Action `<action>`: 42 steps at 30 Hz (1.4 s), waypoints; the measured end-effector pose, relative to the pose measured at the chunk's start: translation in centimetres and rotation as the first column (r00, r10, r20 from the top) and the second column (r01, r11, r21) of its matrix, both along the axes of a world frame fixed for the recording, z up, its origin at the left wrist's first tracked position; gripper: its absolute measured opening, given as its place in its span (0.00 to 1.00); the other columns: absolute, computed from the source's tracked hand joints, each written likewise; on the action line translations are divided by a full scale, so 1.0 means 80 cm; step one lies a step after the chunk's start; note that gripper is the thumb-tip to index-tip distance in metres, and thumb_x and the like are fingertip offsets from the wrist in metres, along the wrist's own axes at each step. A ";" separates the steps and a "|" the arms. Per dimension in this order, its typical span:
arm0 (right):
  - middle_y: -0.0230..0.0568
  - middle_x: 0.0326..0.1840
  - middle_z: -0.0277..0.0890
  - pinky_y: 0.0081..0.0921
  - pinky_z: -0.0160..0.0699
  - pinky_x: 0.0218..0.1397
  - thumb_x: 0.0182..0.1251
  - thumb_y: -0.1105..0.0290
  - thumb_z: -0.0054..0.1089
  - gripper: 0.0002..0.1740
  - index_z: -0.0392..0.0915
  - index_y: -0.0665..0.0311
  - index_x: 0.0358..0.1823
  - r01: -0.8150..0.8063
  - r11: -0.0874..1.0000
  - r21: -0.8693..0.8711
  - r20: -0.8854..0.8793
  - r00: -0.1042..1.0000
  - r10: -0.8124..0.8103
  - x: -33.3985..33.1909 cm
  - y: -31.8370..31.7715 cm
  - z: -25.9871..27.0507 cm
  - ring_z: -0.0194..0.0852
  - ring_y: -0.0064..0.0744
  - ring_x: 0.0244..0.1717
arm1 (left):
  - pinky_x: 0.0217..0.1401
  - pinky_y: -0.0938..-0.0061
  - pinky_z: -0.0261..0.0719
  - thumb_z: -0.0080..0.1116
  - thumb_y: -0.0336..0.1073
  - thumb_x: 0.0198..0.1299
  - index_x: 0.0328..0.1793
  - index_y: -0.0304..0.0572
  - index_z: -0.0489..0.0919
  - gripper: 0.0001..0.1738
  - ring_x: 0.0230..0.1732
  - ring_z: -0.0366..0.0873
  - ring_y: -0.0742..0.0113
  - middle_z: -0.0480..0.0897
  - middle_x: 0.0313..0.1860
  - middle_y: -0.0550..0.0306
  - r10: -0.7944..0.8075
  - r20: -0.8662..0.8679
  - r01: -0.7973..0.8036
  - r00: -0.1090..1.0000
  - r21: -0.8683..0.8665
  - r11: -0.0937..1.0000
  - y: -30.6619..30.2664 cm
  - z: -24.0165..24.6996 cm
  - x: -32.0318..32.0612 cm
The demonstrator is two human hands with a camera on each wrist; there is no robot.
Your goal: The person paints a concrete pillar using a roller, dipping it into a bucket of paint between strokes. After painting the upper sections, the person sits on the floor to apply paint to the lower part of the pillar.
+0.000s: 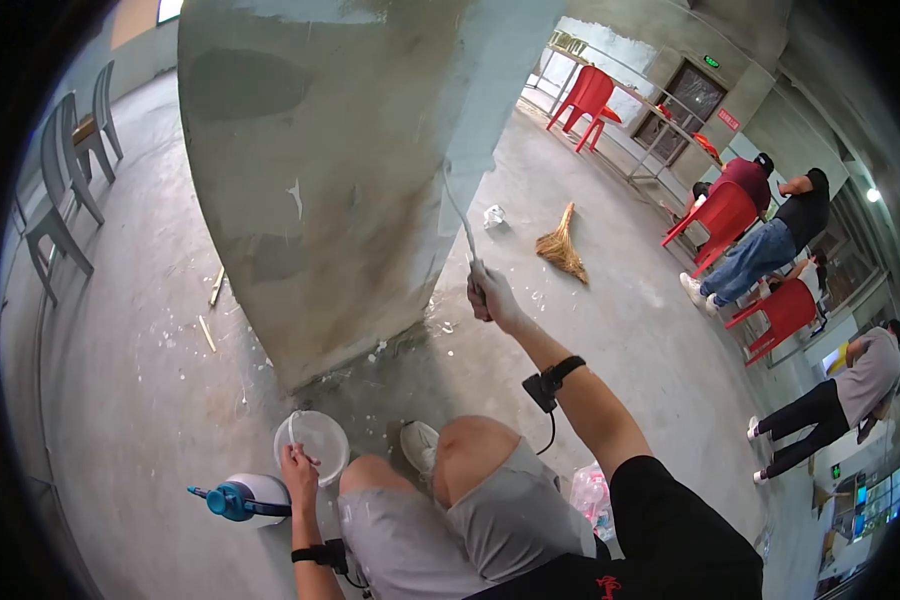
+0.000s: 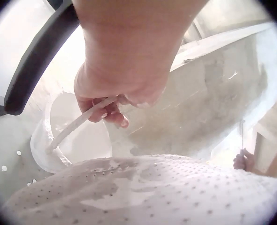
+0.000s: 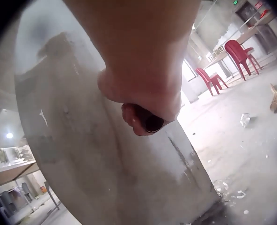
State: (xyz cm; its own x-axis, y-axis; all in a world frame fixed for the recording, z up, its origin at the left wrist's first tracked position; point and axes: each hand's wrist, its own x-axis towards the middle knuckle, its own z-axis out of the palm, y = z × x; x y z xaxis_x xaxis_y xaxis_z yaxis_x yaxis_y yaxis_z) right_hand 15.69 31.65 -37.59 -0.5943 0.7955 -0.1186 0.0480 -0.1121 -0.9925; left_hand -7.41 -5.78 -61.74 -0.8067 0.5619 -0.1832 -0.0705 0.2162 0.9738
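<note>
My right hand point(image 1: 495, 297) grips a trowel by its dark handle point(image 3: 152, 123). Its long thin blade point(image 1: 459, 210), seen nearly edge-on, reaches up to the right face of a concrete pillar point(image 1: 315, 200). That face carries a pale wet-looking coat, while the front is grey-brown with darker patches. Low at my left side, the left hand point(image 1: 298, 475) has its fingers hooked round the white handle point(image 2: 75, 125) of a plastic bucket point(image 1: 338, 462). In the left wrist view the bucket is tilted, with whitish material on its rim.
Beside the bucket stands a blue-topped spray bottle point(image 1: 238, 500). A straw broom point(image 1: 565, 247) and crumpled white scrap point(image 1: 494, 216) lie right of the pillar. Grey chairs point(image 1: 58, 190) line the left; red chairs point(image 1: 725, 222) and several people occupy the right. White spatters dot the floor.
</note>
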 end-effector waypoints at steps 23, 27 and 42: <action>0.26 0.15 0.55 0.19 0.47 0.11 0.72 0.43 0.43 0.26 0.62 0.58 0.27 0.102 0.915 0.391 -0.126 0.990 -0.057 -0.089 -0.042 0.262 0.46 0.18 0.09 | 0.17 0.73 0.67 0.41 0.38 0.70 0.40 0.35 0.72 0.13 0.13 0.73 0.68 0.77 0.17 0.54 -0.027 -0.048 0.023 0.998 -0.082 0.996 0.001 0.010 0.003; 0.27 0.15 0.55 0.19 0.46 0.12 0.71 0.42 0.42 0.27 0.62 0.58 0.28 0.099 0.929 0.356 -0.185 0.982 -0.034 -0.109 -0.038 0.320 0.46 0.19 0.09 | 0.18 0.73 0.67 0.41 0.38 0.70 0.39 0.35 0.72 0.14 0.14 0.73 0.68 0.77 0.16 0.53 -0.029 -0.050 0.025 0.998 -0.087 0.996 0.005 0.008 0.002; 0.28 0.13 0.59 0.22 0.54 0.13 0.73 0.46 0.43 0.29 0.67 0.65 0.23 0.057 0.943 0.327 0.116 0.988 -0.100 -0.032 -0.045 0.012 0.56 0.17 0.11 | 0.16 0.76 0.65 0.39 0.39 0.71 0.39 0.37 0.71 0.14 0.14 0.72 0.72 0.75 0.16 0.57 0.002 0.003 -0.002 1.000 -0.021 1.000 -0.009 0.003 0.000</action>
State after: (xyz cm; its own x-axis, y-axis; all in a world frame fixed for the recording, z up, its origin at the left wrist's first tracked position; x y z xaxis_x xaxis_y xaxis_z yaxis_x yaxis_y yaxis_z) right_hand 13.11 28.08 -36.64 -0.5247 0.8475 0.0799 0.1822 0.2035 -0.9620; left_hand -7.39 -6.46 -61.49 -0.8073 0.5560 -0.1979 -0.0744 0.2368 0.9687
